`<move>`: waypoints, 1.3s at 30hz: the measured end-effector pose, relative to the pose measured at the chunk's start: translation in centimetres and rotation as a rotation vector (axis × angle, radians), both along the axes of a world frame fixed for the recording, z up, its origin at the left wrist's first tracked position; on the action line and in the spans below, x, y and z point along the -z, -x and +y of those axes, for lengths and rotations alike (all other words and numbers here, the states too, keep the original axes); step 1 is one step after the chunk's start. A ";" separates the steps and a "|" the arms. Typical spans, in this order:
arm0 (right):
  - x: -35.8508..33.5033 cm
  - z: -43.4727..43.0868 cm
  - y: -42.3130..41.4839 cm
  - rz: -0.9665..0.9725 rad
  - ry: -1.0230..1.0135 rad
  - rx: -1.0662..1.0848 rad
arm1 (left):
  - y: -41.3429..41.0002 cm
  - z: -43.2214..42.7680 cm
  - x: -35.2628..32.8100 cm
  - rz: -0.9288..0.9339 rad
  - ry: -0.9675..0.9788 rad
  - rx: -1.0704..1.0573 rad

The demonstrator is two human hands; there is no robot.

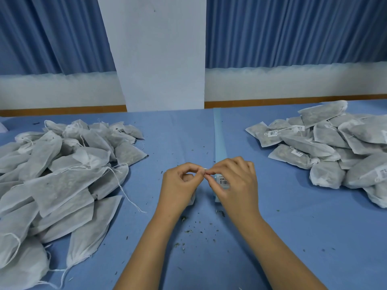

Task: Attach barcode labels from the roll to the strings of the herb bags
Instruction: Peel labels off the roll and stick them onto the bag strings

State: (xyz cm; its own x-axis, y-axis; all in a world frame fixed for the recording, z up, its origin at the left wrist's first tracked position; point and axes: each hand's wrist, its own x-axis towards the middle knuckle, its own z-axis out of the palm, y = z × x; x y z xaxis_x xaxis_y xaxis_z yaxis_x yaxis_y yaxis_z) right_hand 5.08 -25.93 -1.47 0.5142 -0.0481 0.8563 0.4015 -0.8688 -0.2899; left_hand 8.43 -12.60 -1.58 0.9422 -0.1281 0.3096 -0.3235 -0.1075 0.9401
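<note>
My left hand and my right hand meet fingertip to fingertip over the middle of the blue table. Both pinch a small white piece between thumb and forefinger; whether it is string or label I cannot tell. A herb bag lies mostly hidden under my left hand. A barcode label shows under my right hand's fingers, on the pale blue backing strip that runs away from me across the table. The roll itself is not visible.
A heap of white herb bags with loose strings fills the left side. Another heap, several carrying barcode labels, sits at the right. Herb crumbs scatter near my forearms. A white pillar and blue curtains stand behind.
</note>
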 end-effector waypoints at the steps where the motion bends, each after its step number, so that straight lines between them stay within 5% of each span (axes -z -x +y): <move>1: 0.0 -0.1 0.0 0.002 -0.003 0.012 | 0.0 0.0 0.0 0.011 0.002 0.013; 10: 0.3 -0.2 -0.2 0.067 -0.025 0.054 | 0.1 0.3 -0.6 0.020 0.012 0.123; 19: 0.3 -0.7 -0.4 0.347 -0.356 -0.110 | -0.3 1.1 -0.4 -0.017 -0.076 0.220; 26: 0.0 -1.1 -0.3 0.378 -0.507 -0.117 | -0.9 1.9 -0.5 -0.019 -0.037 0.243; 34: -0.4 -1.2 -0.4 0.367 -0.728 -0.161 | -1.8 4.3 -0.4 -0.137 -0.245 -0.033; 39: -1.1 0.2 0.0 0.310 -0.727 -0.348 | -2.3 4.3 -0.2 -0.001 -0.085 -0.170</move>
State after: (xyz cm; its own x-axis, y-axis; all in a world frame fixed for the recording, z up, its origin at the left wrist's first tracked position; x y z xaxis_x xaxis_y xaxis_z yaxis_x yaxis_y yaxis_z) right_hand 5.04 -25.76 -0.38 0.8070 -0.3260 0.4924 0.4209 -0.2674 -0.8668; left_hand 10.74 -8.32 -1.37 0.9521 0.0072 0.3056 -0.2950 -0.2397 0.9249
